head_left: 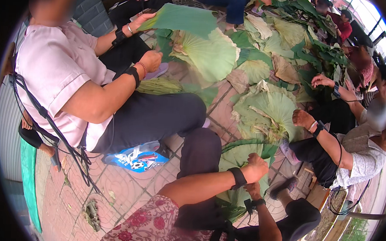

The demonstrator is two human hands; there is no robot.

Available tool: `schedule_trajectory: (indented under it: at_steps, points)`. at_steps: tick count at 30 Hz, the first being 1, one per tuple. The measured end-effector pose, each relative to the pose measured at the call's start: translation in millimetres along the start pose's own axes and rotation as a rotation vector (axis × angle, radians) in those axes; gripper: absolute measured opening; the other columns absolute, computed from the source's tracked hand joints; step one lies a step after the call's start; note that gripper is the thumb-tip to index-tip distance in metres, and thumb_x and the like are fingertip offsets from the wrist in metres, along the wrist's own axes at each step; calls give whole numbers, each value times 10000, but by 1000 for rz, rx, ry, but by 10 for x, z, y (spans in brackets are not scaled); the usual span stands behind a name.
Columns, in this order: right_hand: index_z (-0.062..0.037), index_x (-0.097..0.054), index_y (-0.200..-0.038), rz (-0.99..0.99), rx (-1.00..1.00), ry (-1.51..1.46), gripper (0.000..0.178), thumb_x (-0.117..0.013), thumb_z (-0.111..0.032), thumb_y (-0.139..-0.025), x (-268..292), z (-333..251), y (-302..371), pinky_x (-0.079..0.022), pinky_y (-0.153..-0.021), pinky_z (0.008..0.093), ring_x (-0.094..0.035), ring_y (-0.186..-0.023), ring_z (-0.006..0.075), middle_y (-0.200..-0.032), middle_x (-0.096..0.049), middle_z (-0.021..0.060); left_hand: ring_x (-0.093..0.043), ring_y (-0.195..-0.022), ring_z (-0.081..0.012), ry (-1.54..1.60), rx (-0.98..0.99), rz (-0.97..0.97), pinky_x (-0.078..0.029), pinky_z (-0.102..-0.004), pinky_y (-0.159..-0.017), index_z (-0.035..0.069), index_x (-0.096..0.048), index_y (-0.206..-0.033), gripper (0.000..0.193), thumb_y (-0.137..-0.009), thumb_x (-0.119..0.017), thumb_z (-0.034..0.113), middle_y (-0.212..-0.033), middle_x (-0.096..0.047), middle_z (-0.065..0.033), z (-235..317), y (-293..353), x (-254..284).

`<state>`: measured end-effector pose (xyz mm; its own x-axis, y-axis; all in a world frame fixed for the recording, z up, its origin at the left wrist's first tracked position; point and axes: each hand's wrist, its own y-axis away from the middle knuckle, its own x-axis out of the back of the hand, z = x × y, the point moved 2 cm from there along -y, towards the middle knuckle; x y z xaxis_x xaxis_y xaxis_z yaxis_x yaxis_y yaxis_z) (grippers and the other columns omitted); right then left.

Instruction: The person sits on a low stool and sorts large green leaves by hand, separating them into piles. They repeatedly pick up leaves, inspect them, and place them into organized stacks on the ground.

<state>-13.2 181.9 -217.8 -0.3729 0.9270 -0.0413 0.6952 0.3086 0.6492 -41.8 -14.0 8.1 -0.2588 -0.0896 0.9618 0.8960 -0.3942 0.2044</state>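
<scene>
A wide heap of green leaves (268, 50) covers the paved ground (122, 191) well beyond both of the person's hands, spreading up and to the right of them. On the left of the hands sits a person in a pink shirt (54, 68) and dark trousers, lifting one big flat leaf (181, 18) with one hand and closing the other over a folded bundle (160, 85) at the knee. To the right of the hands another seated person in a pale patterned top (363, 162) works a fanned, ribbed leaf (271, 112), with further people behind at the far edge of the heap.

Closer in, a large folded leaf (238, 167) lies across the person's own lap, directly under and between both hands. The left hand (256, 164) is curled into a tight fist on the upper fold of this leaf, gripping it — a black band sits on its wrist. The right hand (254, 189) is just below it, almost touching, fingers closed narrowly on the same leaf; it too wears a black band.

Left of the hands, beside the pink-shirted person's leg, lies a small blue printed bag (140, 158) on the paving.
</scene>
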Motion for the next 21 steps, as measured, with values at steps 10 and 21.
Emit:
schedule_trajectory:
  at_steps: [10,21]
  points:
    - [18,-661,-1005,-28,82,72,203,-604,-127,-874,6,109,21,-516,-519,278,-672,-629,182,-811,-701,89,-683,-859,-268,15,-15,-8,-477,-516,-826,79,-736,-916,253,-687,-761,183,-883,-709,-92,-9,39,-28]
    - [24,-669,-970,-89,52,344,170,-599,-79,-855,16,604,225,-524,-518,315,-698,-690,204,-798,-706,122,-684,-799,-254,28,-78,-20,-459,-461,-733,102,-713,-826,131,-696,-713,93,-825,-692,-69,7,221,127]
